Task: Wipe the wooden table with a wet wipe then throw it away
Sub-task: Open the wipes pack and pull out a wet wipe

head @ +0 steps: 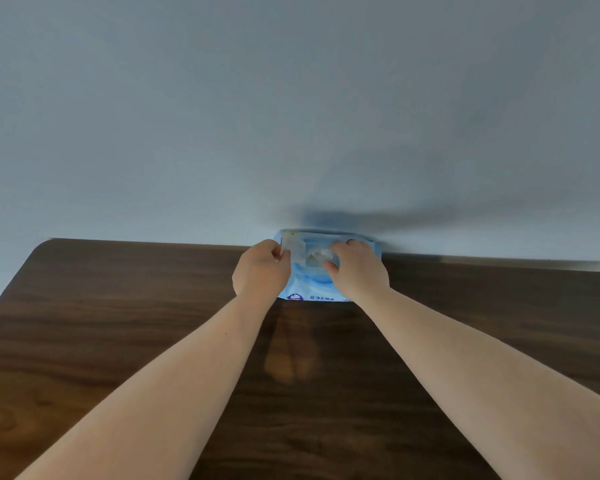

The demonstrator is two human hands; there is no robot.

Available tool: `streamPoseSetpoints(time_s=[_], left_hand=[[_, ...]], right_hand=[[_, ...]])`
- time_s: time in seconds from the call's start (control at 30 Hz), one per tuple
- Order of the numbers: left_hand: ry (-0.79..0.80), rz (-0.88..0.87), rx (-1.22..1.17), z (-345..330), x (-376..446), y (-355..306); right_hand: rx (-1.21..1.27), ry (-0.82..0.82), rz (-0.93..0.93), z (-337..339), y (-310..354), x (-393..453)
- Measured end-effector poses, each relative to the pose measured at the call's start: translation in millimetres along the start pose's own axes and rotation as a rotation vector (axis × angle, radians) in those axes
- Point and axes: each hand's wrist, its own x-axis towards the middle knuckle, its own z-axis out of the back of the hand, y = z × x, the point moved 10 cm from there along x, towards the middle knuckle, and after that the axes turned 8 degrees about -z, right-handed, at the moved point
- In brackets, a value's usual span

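Note:
A blue pack of wet wipes [312, 289] lies at the far edge of the dark wooden table [118, 323], against the wall. My left hand [260, 271] pinches the peeled-back clear flap [290, 247] at the pack's left side. My right hand [359, 268] rests on the pack's right half, with thumb and fingers at the white wipe [317, 255] showing in the opening. Both hands cover much of the pack.
A plain grey-blue wall [291, 116] rises directly behind the table. The table's far left corner [47, 244] is rounded. A faint reflection of my hands [290, 365] shows on the tabletop between my forearms.

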Motion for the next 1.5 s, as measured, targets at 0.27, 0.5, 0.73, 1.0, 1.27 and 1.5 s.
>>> streamPoseSetpoints(time_s=[0.27,0.5,0.73,1.0,1.27,1.5], left_hand=[[0.060,-0.048,0.059,-1,0,3],[0.033,-0.107,0.101,7,3,-10],[0.071,-0.138,0.084,5,-4,-23],[0.051,-0.254,-0.029,20,-21,-45],[0.062,-0.210,0.074,43,-39,-12],[0.182,-0.177,0.193,39,-62,52]], right_hand=[[0.210,-0.035,-0.143,1,-3,9],[0.480,-0.088,-0.178,40,-7,0],[0.787,-0.253,-0.260,98,-28,-28],[0.922,-0.192,-0.338,109,-39,-49],[0.594,-0.003,-0.076,70,10,-80],[0.022,0.537,0.160,-55,41,-137]])
